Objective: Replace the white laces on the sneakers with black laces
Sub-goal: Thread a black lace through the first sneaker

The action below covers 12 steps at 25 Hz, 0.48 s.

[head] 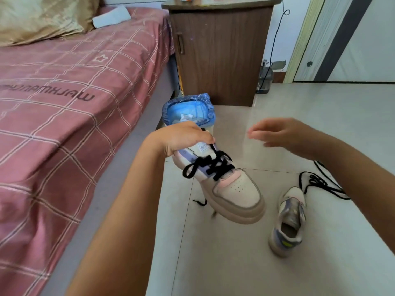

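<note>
The left hand (181, 137) has its grip closed around the collar and tongue top of the laced sneaker (224, 184), and holds it in the air with the toe pointing down and toward the person. The black lace (210, 166) on this shoe is already threaded through the eyelets, with 1 loop hanging out on the side nearer the bed (64, 103) and 1 end dangling under the sole. The right hand (284, 136) is free beside the grip, fingers relaxed and a little spread, holding nothing; it is blurred, so its exact pose I cannot tell.

Below and right of the grip, the second sneaker (288, 221) lies on the floor (299, 116) without a lace, and a loose black lace (320, 184) lies just beyond its toe, partly hidden by the right forearm.

I judge that shoe 1 is nearly finished and must be put down. To do this well, keep the grip on the collar, lower the shoe flat on its sole away from the loose lace, and check that both ends are even. After this the free hand can take the loose lace.

Beyond the grip stands a bin with a blue bag (188, 110).
</note>
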Tool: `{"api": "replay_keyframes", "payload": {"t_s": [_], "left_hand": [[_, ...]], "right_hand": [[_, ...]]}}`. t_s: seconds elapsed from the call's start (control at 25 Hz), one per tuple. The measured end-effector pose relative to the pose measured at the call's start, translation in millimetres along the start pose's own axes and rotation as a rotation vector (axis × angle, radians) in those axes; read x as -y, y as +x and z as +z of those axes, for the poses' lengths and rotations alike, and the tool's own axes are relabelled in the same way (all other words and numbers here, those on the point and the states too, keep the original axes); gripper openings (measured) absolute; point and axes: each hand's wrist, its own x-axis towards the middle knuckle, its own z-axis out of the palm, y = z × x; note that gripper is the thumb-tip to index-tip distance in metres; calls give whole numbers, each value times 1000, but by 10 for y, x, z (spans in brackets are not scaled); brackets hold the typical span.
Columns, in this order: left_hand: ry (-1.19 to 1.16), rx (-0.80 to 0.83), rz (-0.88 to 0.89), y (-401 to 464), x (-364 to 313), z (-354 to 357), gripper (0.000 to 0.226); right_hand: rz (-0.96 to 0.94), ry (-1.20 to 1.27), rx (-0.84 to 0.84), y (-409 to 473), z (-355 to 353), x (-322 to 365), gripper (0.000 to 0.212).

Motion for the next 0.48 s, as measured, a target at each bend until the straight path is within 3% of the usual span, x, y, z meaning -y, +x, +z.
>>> {"api": "replay_keyframes", "payload": {"t_s": [0.08,0.24,0.36,0.48], "left_hand": [[-27,6,-8,9,0,12,58],[-4,-16,-33,0,-16,38,38],[25,-27,-32,-1,-25,19,36],[5,-9,-31,1,7,-46,58]], "right_hand": [[-136,-11,177,-69,287,322,19],[-205,-70,231,-27,531,395,14],[-247,-243,176,32,373,390,16],[-213,-304,12,48,-5,301,16]]}}
